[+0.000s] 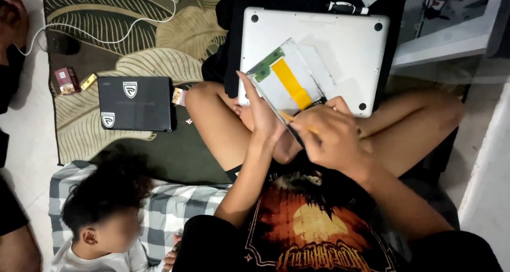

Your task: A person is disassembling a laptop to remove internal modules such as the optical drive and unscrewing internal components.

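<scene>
The right hand (332,131) is closed in a pinch around a slim yellow-handled tool (298,122), likely a small screwdriver, its tip set against the near edge of a flat silver drive caddy (297,75). The left hand (260,112), fingers straight and pressed together, props that caddy up on edge from its left side, thumb behind it. The caddy, with a yellow strip across its face and a green circuit board (267,65) at its far corner, stands tilted just above and beyond both hands, over the upturned silver laptop (340,43) resting across the person's crossed legs. The grip on the caddy looks light: a push from the tool could tip it out of the left hand onto the laptop base, or the tip could skid off and scrape the board. Any loosened screw could drop into the leaf-patterned rug (133,54). Well off to the left lie a black box (135,103) and a small child (106,213) on a checked blanket (170,208), close enough to jog an elbow.
</scene>
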